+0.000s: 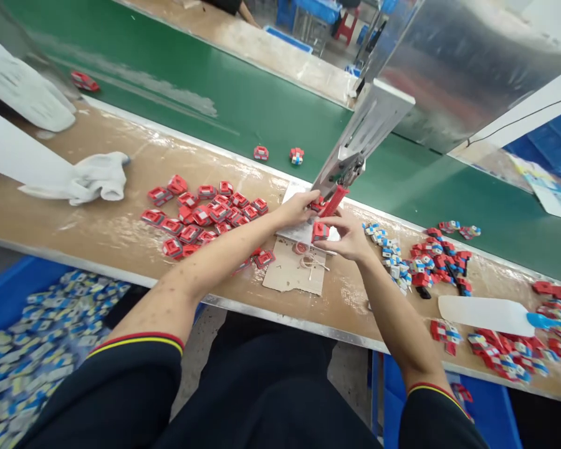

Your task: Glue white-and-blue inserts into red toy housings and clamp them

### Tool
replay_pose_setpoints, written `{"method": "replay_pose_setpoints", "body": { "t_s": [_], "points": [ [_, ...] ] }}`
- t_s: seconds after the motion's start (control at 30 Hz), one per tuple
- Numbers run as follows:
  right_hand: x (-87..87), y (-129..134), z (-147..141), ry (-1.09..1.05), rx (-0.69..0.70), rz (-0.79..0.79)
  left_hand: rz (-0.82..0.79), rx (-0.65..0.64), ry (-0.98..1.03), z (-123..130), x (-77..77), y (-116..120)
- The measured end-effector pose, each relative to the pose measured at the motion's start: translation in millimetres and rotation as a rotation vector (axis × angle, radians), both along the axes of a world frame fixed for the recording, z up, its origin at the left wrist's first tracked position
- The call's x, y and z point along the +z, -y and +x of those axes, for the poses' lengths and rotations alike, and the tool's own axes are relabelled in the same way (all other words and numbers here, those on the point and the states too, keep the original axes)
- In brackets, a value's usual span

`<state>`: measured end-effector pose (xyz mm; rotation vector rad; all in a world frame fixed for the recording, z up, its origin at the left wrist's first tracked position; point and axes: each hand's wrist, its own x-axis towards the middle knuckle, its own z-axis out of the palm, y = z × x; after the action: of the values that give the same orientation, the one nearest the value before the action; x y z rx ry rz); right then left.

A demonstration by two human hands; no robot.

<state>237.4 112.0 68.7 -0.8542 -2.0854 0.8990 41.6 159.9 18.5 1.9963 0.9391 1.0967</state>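
My left hand (299, 209) reaches in at the base of a metal bench press (350, 165) with a red handle (333, 202). Its fingertips close on a small red plastic part, partly hidden by the hand and the handle. Just to the right, my right hand (348, 236) pinches a red and grey plastic part (320, 231) between thumb and fingers, in front of the press. A piece of cardboard (292, 271) lies below the hands, with a small red ring and a loop of pale string on it.
Loose red parts (201, 215) spread left of the press; white-and-blue parts (393, 255) and mixed red ones (430, 259) lie right. A white bottle (486, 313) rests on its side. Behind runs a green conveyor belt (168, 87). Another person's gloved hand (98, 178) is at left, near a blue bin (23, 274).
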Motion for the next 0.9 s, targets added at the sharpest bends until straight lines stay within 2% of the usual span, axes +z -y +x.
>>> {"method": "replay_pose_setpoints", "body": {
  "t_s": [0.07, 0.13, 0.2, 0.27, 0.33, 0.4, 0.47, 0.53, 0.63, 0.7, 0.8, 0.9],
  "points": [
    [8.3, 8.9, 7.7, 0.049, 0.000, 0.002, 0.016, -0.006, -0.051, -5.0, 3.6, 1.4],
    [20.0, 30.3, 24.2, 0.041, 0.006, -0.019, 0.024, -0.021, -0.117, -21.2, 9.3, -3.8],
    [30.8, 62.6, 47.5, -0.034, -0.024, -0.055, 0.004, -0.012, -0.219, -48.9, 17.1, -18.7],
    [36.6, 99.8, 70.3, -0.121, -0.068, -0.065, -0.046, 0.067, -0.349, -81.9, 26.1, -43.7],
    [36.8, 134.3, 84.1, -0.266, -0.144, -0.090, -0.075, 0.209, -0.444, -109.7, 33.5, -75.2],
    [32.8, 159.8, 85.8, -0.319, -0.241, -0.085, -0.099, 0.342, -0.534, -124.4, 37.0, -106.1],
    [27.1, 174.2, 80.8, -0.268, -0.301, -0.073, -0.138, 0.408, -0.629, -126.3, 36.0, -128.3],
    [21.1, 180.6, 77.4, -0.204, -0.339, -0.077, -0.169, 0.404, -0.716, -123.5, 32.5, -137.3],
    [13.4, 184.9, 82.6, -0.207, -0.431, -0.086, -0.178, 0.319, -0.809, -130.7, 28.0, -129.8],
    [9.6, 186.9, 89.4, -0.229, -0.473, -0.089, -0.181, 0.252, -0.865, -148.0, 27.6, -117.3],
    [5.2, 188.4, 96.5, -0.255, -0.455, -0.092, -0.147, 0.184, -1.020, -184.2, 32.2, -93.3],
    [-0.2, 189.3, 99.7, -0.274, -0.386, -0.058, -0.118, 0.176, -0.985, -215.8, 41.0, -62.2]
  ]
}}
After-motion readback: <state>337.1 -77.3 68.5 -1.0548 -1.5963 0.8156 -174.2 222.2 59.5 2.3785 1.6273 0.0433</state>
